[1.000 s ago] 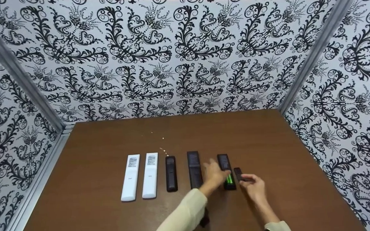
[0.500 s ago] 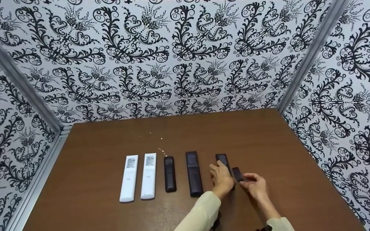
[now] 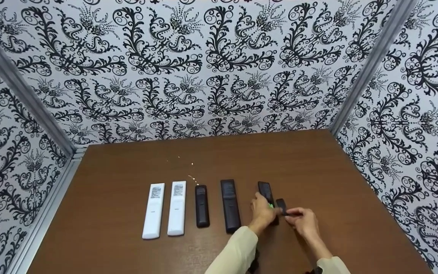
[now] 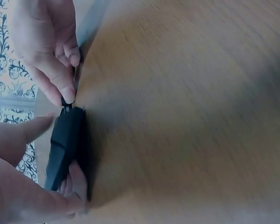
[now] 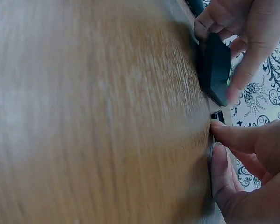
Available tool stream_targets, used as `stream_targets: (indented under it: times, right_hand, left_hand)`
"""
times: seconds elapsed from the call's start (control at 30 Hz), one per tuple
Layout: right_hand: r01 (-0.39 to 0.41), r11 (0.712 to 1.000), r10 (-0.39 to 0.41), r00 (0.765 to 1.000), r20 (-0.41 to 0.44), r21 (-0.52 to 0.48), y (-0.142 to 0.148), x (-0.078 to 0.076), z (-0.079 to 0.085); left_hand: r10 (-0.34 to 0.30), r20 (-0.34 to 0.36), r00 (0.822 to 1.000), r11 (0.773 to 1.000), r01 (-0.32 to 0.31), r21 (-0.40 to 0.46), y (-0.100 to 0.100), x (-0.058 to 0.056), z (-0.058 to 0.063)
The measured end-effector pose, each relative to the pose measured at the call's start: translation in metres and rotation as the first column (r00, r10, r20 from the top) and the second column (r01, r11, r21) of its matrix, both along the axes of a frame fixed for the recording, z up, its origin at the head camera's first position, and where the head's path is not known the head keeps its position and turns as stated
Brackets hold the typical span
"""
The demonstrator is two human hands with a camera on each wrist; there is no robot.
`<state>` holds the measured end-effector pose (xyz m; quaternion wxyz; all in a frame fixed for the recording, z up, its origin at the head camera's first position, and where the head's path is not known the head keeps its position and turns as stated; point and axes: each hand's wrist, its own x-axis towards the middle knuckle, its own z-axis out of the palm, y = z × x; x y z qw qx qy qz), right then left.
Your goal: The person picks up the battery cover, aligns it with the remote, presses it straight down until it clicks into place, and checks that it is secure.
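My left hand (image 3: 261, 211) grips a black remote control (image 3: 265, 189) lying back up on the table, fingers at its left side and thumb over its right. A bit of green battery (image 3: 271, 206) shows beside the thumb; the rest of the battery bay is hidden. In the left wrist view, fingers curl round the remote's body (image 4: 65, 142). Just right of it, my right hand (image 3: 305, 223) pinches the near end of a small black battery cover (image 3: 281, 204) between thumb and fingertips. The right wrist view shows that cover (image 5: 217, 115) largely behind the fingers.
Left of my hands, two black remotes (image 3: 230, 207) (image 3: 202, 207) and two white remotes (image 3: 176, 209) (image 3: 153, 212) lie in a row, backs up, on the brown table (image 3: 127, 163). Small pale specks (image 3: 192, 177) dot the wood. Patterned panels (image 3: 173, 68) rise behind and at both sides.
My left hand has come rightward from between two black remotes and taken hold of the one with green batteries. The right hand stays at the battery cover, nearly in place.
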<state>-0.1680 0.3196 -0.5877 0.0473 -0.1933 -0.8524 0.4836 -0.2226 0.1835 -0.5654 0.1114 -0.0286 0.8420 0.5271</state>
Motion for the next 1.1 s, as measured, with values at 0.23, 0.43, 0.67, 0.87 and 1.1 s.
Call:
stream_targets:
  times: [0.23, 0.43, 0.67, 0.87, 1.1]
  right_hand:
    - [0.01, 0.996, -0.01, 1.0, 0.007, 0.094, -0.001, 0.001, -0.001]
    - [0.015, 0.99, -0.007, 0.998, -0.058, 0.137, -0.004, 0.004, -0.002]
    - [0.003, 0.975, 0.033, 0.987, -0.159, 0.222, -0.011, 0.003, -0.002]
    - [0.041, 0.978, 0.017, 0.961, -0.274, 0.204, -0.015, 0.001, -0.003]
    - [0.12, 0.975, -0.04, 0.922, -0.384, 0.188, -0.02, -0.003, 0.002]
  left_hand:
    - [-0.004, -0.084, 0.996, 0.999, 0.001, -0.037, -0.013, -0.012, -0.004]
    - [0.017, 0.009, 1.0, 0.998, -0.018, 0.064, -0.02, -0.017, -0.006]
    - [-0.002, 0.117, 0.993, 0.979, -0.022, 0.203, -0.028, -0.02, -0.009]
    - [-0.042, 0.194, 0.98, 0.943, -0.025, 0.331, -0.035, -0.02, -0.012]
    - [-0.086, 0.218, 0.972, 0.921, -0.006, 0.389, -0.039, -0.021, -0.01]
